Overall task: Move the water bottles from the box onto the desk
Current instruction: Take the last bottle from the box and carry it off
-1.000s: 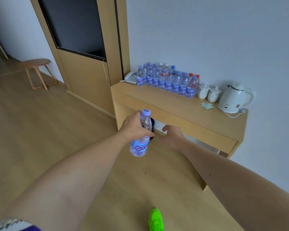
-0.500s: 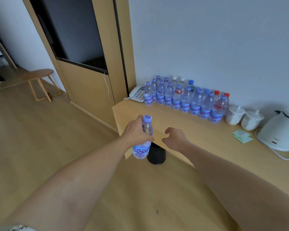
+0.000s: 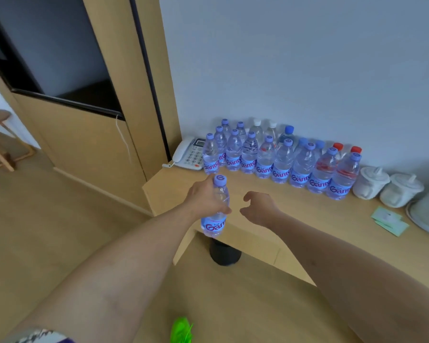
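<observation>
Gripping one more bottle point(image 3: 214, 211) in the left hand point(image 3: 204, 198) — right hand point(image 3: 256, 209) loosely curled, empty — with many bottles point(image 3: 282, 159) already on the counter point(image 3: 295, 214); box unseen.

A clear bottle point(image 3: 215, 209) with a lilac cap and blue label is upright, off the desk point(image 3: 302, 214). Many more bottles point(image 3: 282, 157) stand in rows along the desk's back.

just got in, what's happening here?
A person is carrying one water bottle toward the desk. The left hand grips it around the body, upright, near the desk's front edge. The right hand is beside it, fingers loosely curled, holding nothing. A row of bottles already stands along the wall, between a phone and two white cups.
</observation>
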`<state>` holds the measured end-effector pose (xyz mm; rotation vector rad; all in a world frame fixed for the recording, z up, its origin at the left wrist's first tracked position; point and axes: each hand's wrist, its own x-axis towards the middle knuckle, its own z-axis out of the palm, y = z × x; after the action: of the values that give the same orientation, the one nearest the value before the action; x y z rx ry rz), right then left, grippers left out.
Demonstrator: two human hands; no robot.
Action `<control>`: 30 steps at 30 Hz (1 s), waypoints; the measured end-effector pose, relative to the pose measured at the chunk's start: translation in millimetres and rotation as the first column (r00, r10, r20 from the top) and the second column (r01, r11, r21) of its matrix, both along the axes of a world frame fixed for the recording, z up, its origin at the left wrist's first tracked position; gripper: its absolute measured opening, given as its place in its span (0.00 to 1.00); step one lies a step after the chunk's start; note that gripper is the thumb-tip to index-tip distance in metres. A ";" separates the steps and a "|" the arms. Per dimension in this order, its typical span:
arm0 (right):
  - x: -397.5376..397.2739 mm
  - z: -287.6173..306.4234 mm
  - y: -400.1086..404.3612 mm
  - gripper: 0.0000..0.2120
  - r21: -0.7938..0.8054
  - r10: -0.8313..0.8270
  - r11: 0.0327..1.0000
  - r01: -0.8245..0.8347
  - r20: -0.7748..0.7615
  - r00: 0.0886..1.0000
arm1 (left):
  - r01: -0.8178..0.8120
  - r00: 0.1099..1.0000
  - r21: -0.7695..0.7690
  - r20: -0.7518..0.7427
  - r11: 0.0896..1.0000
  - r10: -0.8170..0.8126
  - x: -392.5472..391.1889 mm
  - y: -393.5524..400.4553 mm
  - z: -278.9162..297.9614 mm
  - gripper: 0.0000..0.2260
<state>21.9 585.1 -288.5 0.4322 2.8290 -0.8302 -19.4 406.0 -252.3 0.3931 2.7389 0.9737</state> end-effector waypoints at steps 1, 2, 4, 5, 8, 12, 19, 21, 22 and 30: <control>-12.0 -1.2 -2.7 0.23 0.006 -0.029 1.000 0.029 0.006 1.000 | 0.031 0.999 -0.028 -0.010 0.999 -0.031 -18.4 -1.7 -1.4 0.33; -22.9 -2.6 -5.6 0.23 0.010 -0.057 0.998 0.056 0.014 0.998 | 0.061 0.998 -0.053 -0.017 0.997 -0.062 -35.5 -3.5 -2.4 0.32; -44.1 -5.5 -12.4 0.23 0.017 -0.108 0.994 0.108 0.026 0.994 | 0.105 0.994 -0.079 -0.022 0.991 -0.107 -66.4 -6.9 -0.8 0.32; -54.6 -6.8 -16.2 0.23 0.020 -0.131 0.991 0.131 0.034 0.991 | 0.129 0.991 -0.090 -0.018 0.988 -0.131 -81.7 -9.2 -0.7 0.33; -81.1 -10.5 -28.6 0.23 0.007 -0.192 0.981 0.192 0.044 0.980 | 0.205 0.978 -0.126 -0.001 0.971 -0.207 -121.4 -15.5 -3.9 0.32; -107.7 -17.1 -34.8 0.23 0.002 -0.241 0.970 0.242 0.067 0.968 | 0.282 0.959 -0.125 0.023 0.951 -0.281 -162.0 -14.0 -9.1 0.31; -151.1 -30.2 -12.9 0.23 0.025 -0.311 0.951 0.310 0.085 0.947 | 0.381 0.924 -0.113 0.050 0.918 -0.378 -209.9 14.9 -27.7 0.28; -163.5 -33.9 -3.3 0.23 0.035 -0.310 0.951 0.308 0.086 0.947 | 0.389 0.921 -0.105 0.052 0.915 -0.385 -222.0 24.5 -33.7 0.26; -169.5 -35.5 1.5 0.23 0.033 -0.311 0.950 0.310 0.088 0.946 | 0.389 0.921 -0.100 0.048 0.916 -0.386 -228.1 28.8 -36.1 0.26; -207.2 -44.0 29.0 0.22 0.030 -0.316 0.949 0.314 0.079 0.946 | 0.462 0.875 -0.221 -0.044 0.859 -0.482 -268.1 60.6 -36.8 0.28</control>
<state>-185.3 614.0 -332.5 0.9184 2.7306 -0.8194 -287.5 466.5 -289.1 1.0380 2.5877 0.5487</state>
